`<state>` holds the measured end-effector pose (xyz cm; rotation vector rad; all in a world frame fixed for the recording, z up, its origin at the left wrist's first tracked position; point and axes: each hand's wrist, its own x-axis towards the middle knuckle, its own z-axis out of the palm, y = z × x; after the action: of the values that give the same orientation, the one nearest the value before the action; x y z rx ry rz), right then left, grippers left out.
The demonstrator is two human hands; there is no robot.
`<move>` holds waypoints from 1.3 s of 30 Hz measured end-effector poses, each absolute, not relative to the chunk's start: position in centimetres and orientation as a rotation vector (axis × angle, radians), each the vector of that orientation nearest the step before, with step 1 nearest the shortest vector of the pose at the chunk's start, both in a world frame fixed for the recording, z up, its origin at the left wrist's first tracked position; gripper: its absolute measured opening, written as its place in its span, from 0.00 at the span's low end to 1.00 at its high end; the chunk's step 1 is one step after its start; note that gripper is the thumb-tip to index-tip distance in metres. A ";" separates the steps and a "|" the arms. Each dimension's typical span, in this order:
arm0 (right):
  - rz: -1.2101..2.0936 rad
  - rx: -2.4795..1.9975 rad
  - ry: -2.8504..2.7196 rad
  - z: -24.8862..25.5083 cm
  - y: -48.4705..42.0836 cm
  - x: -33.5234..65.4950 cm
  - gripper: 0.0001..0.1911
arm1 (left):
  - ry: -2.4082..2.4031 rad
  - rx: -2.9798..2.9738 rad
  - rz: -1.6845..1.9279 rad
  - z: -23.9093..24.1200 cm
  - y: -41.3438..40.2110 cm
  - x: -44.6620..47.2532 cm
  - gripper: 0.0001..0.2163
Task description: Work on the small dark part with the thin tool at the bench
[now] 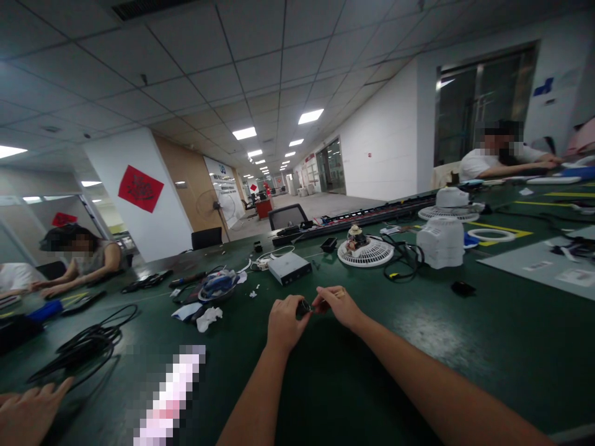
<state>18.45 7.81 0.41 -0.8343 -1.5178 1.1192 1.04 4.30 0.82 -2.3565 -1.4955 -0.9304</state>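
Above the green table, near its middle, my left hand (pixel 284 322) pinches a small dark round part (pixel 304 306) between thumb and fingers. My right hand (pixel 338 305) is closed beside it, its fingertips close to the part. Something thin and yellowish (pixel 340 294) shows at the right fingers, too small to name. Just beyond both hands lies a grey metal box (pixel 289 269), shaped like a disc drive. A white round fan grille (pixel 365 251) with a motor on it lies farther to the right.
A white plastic housing (pixel 440 243), black cable (pixel 404 263) and small black piece (pixel 463 288) lie right. Crumpled tissue (pixel 209 318) and a coiled black cable (pixel 88 341) lie left. Another person's hand (pixel 32 409) is at lower left. Other people sit at both sides.
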 end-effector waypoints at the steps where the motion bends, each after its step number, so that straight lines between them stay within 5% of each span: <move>1: 1.135 -0.825 -1.518 0.4 7.8 18.5 0.26 | -1.503 -2.359 -0.930 0.8 4.3 1.0 0.11; 39: 0.932 -0.839 -1.655 0.2 7.7 18.6 0.23 | -1.483 -2.442 -0.831 0.6 4.4 1.8 0.09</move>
<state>18.61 7.70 0.18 -0.8389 -1.6551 0.9321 1.82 4.40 0.61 -2.4415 -1.4826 -0.8307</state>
